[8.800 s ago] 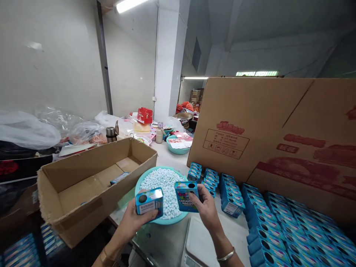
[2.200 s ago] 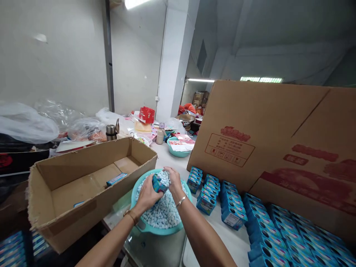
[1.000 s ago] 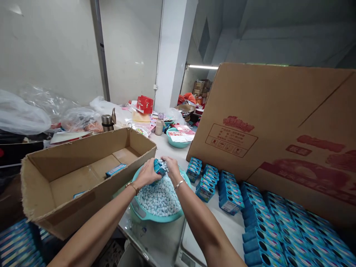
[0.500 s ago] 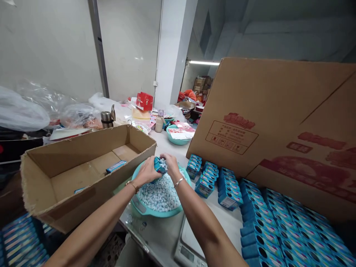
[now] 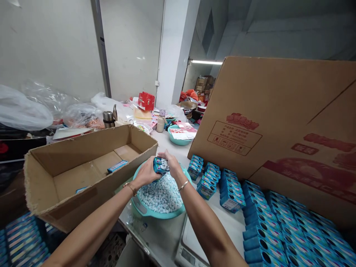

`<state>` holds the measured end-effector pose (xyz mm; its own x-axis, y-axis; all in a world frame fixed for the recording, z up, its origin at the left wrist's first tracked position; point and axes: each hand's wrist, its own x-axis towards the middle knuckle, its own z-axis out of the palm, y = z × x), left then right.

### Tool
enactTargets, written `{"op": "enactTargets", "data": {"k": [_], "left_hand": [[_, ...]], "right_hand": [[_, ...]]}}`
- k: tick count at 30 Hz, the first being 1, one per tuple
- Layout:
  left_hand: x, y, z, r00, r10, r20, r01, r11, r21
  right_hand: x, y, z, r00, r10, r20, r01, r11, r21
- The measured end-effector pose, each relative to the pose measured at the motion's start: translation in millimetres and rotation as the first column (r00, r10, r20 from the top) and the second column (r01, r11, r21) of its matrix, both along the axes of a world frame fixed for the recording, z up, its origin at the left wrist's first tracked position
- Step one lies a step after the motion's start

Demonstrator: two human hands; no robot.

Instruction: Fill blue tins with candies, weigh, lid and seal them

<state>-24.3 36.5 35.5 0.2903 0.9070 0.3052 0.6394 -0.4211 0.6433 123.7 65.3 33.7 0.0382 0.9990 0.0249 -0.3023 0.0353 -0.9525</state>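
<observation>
1. Small blue box (image 5: pixel 158 165) is held just above the teal basin (image 5: pixel 167 214), between both hands.
2. The left hand (image 5: pixel 145 174) is curled tight around the box's near side.
3. The right hand (image 5: pixel 172 165) bends its fingers over the box's open top, with pale candies (image 5: pixel 162 193) at the fingertips.
4. The basin stands on the desk (image 5: pixel 164 237), beside an open carton (image 5: pixel 69 178).
5. Rows of blue boxes (image 5: pixel 250 211) lie to the right.
</observation>
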Motion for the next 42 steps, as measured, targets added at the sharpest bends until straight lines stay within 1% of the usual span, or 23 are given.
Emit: {"op": "enactTargets", "data": {"k": [3,5,8,11,15,18,20,22,24,25,26,28,30,32,35,36,37,39,42], "left_hand": [[-0.7,-2.7,1.4,0.999,-0.007,0.051,0.008,1.000,-0.006],[0.1,-4.0,-0.8,0.997,-0.008,0.072,0.011,0.999,-0.034],[2.4,-5.5,-6.9,0.996,0.013,0.090,-0.005,0.997,-0.083],[4.9,-5.5,-10.5,0.996,-0.001,0.088,0.006,0.998,-0.060],[7.3,-4.6,-5.1,1.000,-0.019,0.014,0.018,1.000,0.007],[8.1,-7.4,2.4,0.998,0.001,-0.056,-0.003,0.999,-0.034],[8.0,-10.6,4.7,0.999,0.015,-0.039,-0.017,0.999,-0.044],[7.2,-12.5,2.8,1.000,0.006,-0.009,-0.007,0.999,-0.031],[5.2,-11.7,-2.2,1.000,-0.001,-0.019,0.000,1.000,-0.028],[3.7,-10.4,-5.1,0.999,0.001,-0.036,-0.002,0.999,-0.039],[2.0,-9.0,-7.5,0.999,0.000,-0.051,-0.002,0.999,-0.050],[-1.6,-7.0,-9.0,0.998,-0.006,-0.064,0.002,0.998,-0.062],[-4.0,-7.1,-4.6,0.998,-0.023,-0.056,0.020,0.999,-0.051],[-3.8,-8.4,4.0,0.999,-0.027,-0.041,0.027,1.000,-0.010],[-0.6,-8.9,15.0,0.999,-0.023,-0.049,0.024,1.000,0.002],[-0.1,-8.6,16.3,0.998,-0.031,-0.062,0.030,0.999,-0.011],[-0.4,-8.2,16.1,0.997,-0.042,-0.069,0.040,0.999,-0.028],[-4.0,-7.9,13.3,0.997,-0.055,-0.049,0.052,0.997,-0.053],[-13.9,-9.0,8.6,1.000,-0.018,0.018,0.019,0.998,-0.063]], "right_hand": [[0.5,-3.8,6.4,0.999,0.034,0.014,-0.034,0.999,0.014],[0.3,-5.5,7.9,0.999,0.038,0.030,-0.038,0.999,-0.006],[0.8,-7.0,6.2,0.999,0.019,0.044,-0.017,0.999,-0.027],[1.7,-7.4,1.9,0.997,0.000,0.071,0.000,1.000,-0.009],[-2.1,-9.8,-6.2,0.987,-0.100,0.127,0.090,0.992,0.084],[-9.0,-16.0,-13.5,0.951,-0.204,0.231,0.164,0.970,0.180],[-13.7,-20.5,-18.2,0.924,-0.268,0.272,0.199,0.946,0.255],[-16.6,-22.3,-22.6,0.912,-0.291,0.290,0.202,0.932,0.301],[-16.7,-20.4,-26.3,0.921,-0.271,0.281,0.196,0.944,0.267],[-15.8,-18.5,-27.4,0.932,-0.255,0.259,0.200,0.954,0.222],[-14.5,-16.4,-27.7,0.947,-0.234,0.218,0.199,0.965,0.169],[-11.5,-13.5,-25.5,0.978,-0.190,0.085,0.183,0.979,0.086],[-10.4,-13.4,-19.9,0.987,-0.158,-0.031,0.160,0.985,0.061],[-12.2,-14.9,-14.0,0.987,-0.162,-0.020,0.163,0.980,0.114],[-16.4,-14.9,-12.4,0.959,-0.256,0.118,0.225,0.948,0.226],[-16.6,-13.8,-14.2,0.949,-0.277,0.150,0.238,0.942,0.237],[-15.4,-12.3,-16.5,0.945,-0.283,0.162,0.243,0.943,0.229],[-8.9,-8.9,-20.4,0.955,-0.262,0.136,0.237,0.955,0.178],[5.7,-7.0,-18.3,0.965,-0.250,0.075,0.240,0.963,0.121]]}}
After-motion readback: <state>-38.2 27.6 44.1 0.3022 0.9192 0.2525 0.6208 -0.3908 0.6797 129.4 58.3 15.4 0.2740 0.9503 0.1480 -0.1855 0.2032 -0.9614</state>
